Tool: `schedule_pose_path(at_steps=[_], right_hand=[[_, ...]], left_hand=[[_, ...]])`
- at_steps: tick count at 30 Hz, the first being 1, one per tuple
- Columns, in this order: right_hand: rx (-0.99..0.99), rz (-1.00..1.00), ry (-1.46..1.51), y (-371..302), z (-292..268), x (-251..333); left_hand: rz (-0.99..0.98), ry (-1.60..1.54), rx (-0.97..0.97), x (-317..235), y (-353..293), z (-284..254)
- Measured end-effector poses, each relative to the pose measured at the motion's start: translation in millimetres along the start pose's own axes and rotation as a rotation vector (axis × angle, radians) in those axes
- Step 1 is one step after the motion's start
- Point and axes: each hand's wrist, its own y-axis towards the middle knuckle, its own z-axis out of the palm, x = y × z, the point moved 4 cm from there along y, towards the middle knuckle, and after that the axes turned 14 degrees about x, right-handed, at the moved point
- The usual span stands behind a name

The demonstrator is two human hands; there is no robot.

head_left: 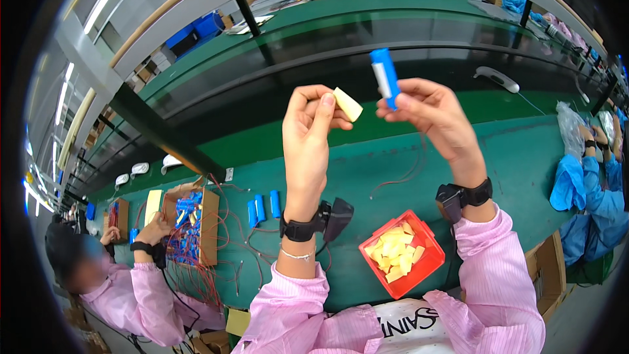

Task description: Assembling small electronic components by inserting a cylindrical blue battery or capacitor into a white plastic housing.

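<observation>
Raised above the bench, my left hand (306, 134) pinches a pale yellow flat piece (348, 105) between thumb and fingers. To its right, my right hand (442, 115) grips a blue battery pack (384, 73) with a whitish strip along its side. Thin dark red wires hang below that hand to the bench. The piece and the pack are apart. A red plastic bin (429, 274) of similar yellow pieces (396, 249) sits near me, between my forearms. Left of my left wrist lie several blue battery packs (259, 208) with wires.
On the left, a cardboard box (209, 226) holds many wired blue packs; a co-worker (131, 288) in pink reaches to it. A metal post (154, 128) rises beyond. A dark conveyor belt (314, 65) runs behind the green bench (341, 177). Another person's blue sleeve (599, 187) is far right.
</observation>
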Motion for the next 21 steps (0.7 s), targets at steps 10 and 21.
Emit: schedule_pose_path(at_steps=[10, 21], right_hand=[[-0.255, -0.050, -0.237, -10.1, -30.5, 16.5], [-0.276, -0.043, -0.310, -12.2, -29.5, 23.5]], left_hand=[[-0.216, 0.561, 1.201, 11.1, -41.9, 63.0], [-0.382, 0.626, -0.086, 85.4, 21.6, -153.7]])
